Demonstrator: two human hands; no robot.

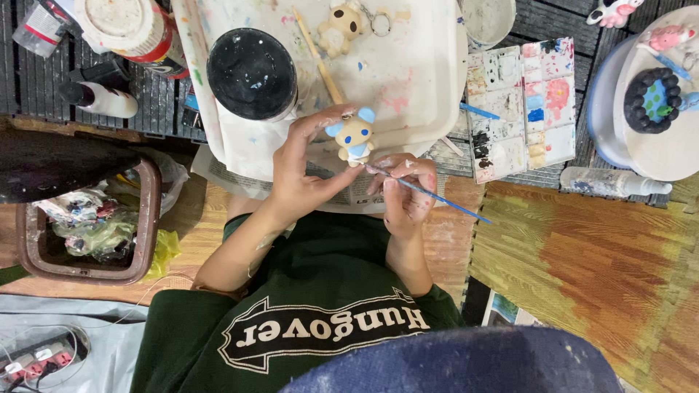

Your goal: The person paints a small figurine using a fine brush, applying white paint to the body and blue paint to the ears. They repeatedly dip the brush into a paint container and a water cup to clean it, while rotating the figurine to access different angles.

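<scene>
Head view: left hand [298, 171] around figurine [352, 137]; right hand [408, 191] with paintbrush [437, 196]

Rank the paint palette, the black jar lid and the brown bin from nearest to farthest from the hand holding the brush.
From the right hand, which holds the brush:
1. Paint palette, just beyond it on the mat.
2. Black jar lid, across the tray on the other side.
3. Brown bin, far off at the floor edge.

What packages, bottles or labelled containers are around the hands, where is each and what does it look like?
Tub: top left, round, white lid, red and white label.
Squeeze bottle: left, lying flat, white body, black cap.
Tube: right, lying flat, pale, paint-smeared.
Jar: on the tray above the left hand, round black lid.
</scene>
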